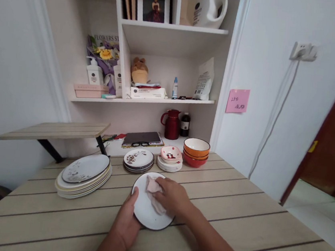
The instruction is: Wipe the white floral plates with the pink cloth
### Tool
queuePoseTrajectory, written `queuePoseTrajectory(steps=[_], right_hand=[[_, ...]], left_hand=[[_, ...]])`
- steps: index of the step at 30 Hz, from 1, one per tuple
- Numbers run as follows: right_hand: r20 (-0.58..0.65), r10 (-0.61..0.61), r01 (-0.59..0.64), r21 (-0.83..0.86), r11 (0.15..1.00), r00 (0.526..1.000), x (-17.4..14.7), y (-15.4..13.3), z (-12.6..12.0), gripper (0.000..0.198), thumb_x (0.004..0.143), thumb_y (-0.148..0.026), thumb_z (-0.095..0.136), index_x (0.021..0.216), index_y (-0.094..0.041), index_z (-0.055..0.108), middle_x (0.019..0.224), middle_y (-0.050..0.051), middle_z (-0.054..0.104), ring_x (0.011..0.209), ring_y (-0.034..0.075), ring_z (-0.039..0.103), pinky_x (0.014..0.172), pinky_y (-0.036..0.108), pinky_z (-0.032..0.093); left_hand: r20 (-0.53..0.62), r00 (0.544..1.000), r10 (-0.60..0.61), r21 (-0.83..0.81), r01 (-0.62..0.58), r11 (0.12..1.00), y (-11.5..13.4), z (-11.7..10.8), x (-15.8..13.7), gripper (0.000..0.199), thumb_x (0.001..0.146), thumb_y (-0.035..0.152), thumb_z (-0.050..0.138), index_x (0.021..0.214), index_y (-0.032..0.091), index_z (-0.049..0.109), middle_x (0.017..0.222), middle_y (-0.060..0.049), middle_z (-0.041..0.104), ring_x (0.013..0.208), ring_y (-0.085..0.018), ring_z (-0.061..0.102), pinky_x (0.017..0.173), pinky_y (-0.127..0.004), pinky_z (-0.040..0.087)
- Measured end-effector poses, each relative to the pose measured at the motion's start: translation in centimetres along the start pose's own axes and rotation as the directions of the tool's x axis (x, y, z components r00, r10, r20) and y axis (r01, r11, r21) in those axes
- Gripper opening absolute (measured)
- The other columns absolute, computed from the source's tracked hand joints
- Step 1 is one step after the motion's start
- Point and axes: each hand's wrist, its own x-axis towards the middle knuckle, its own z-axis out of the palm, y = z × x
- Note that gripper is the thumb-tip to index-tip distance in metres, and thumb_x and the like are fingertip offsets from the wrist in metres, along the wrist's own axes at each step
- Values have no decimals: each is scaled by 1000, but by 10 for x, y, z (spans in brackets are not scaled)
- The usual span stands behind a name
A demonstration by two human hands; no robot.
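A white plate with a dark rim is tilted up off the table in front of me. My left hand grips its left edge, thumb on the upper face and the other fingers hidden beneath. A pale pink cloth lies bunched against the plate's face, with my right hand closed over it. Just behind the plate is a stack of small patterned plates. To the right of that stack, a pink square bowl rests on several small white dishes.
Large plates are stacked at the left, by a raised wooden stand. Orange and red bowls are stacked at the back right. Behind them, a dark red jug and a closed laptop sit under the shelves.
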Motion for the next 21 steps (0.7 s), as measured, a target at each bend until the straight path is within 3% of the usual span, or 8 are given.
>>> queuePoseTrajectory(steps=[6, 10, 15, 18, 21], right_hand=[[141, -194, 193, 25, 981, 971, -11, 0, -4, 38, 72, -35, 61, 108, -26, 61, 108, 5, 68, 94, 24, 61, 68, 29, 35], [59, -280, 277, 60, 959, 958, -12, -17, 8, 37, 75, -32, 58, 112, -27, 59, 109, 4, 66, 100, 23, 59, 75, 29, 37], [-45, -126, 129, 64, 990, 991, -3, -19, 13, 45, 83, -30, 52, 128, -32, 49, 120, 4, 61, 102, 21, 58, 78, 29, 38], [-25, -12, 13, 34, 999, 1000, 1, -8, 6, 41, 85, -32, 50, 125, -30, 51, 116, 5, 62, 99, 21, 59, 75, 29, 38], [33, 7, -7, -21, 1000, 999, -2, 2, -1, 39, 82, -35, 52, 121, -27, 55, 112, 7, 65, 97, 24, 61, 71, 31, 38]], left_hand=[[28, 999, -14, -42, 16, 999, 0, 0, -1, 53, 85, 37, 61, 132, 15, 52, 114, -15, 69, 100, -31, 68, 95, -45, 47], [13, 1000, -8, -67, 9, 998, -1, 2, 0, 49, 86, 35, 60, 130, 13, 54, 110, -15, 71, 94, -29, 69, 93, -44, 48], [-7, 1000, 29, -41, -29, 999, 0, 4, -1, 47, 86, 35, 60, 129, 14, 56, 111, -15, 71, 94, -29, 69, 94, -44, 48], [-11, 1000, 7, 4, -7, 1000, -1, 3, -3, 50, 86, 37, 61, 131, 17, 54, 115, -15, 69, 99, -30, 68, 95, -46, 46], [-16, 1000, 9, 14, -9, 1000, -1, 2, -3, 54, 84, 36, 62, 134, 18, 50, 119, -15, 67, 103, -30, 67, 96, -46, 46]])
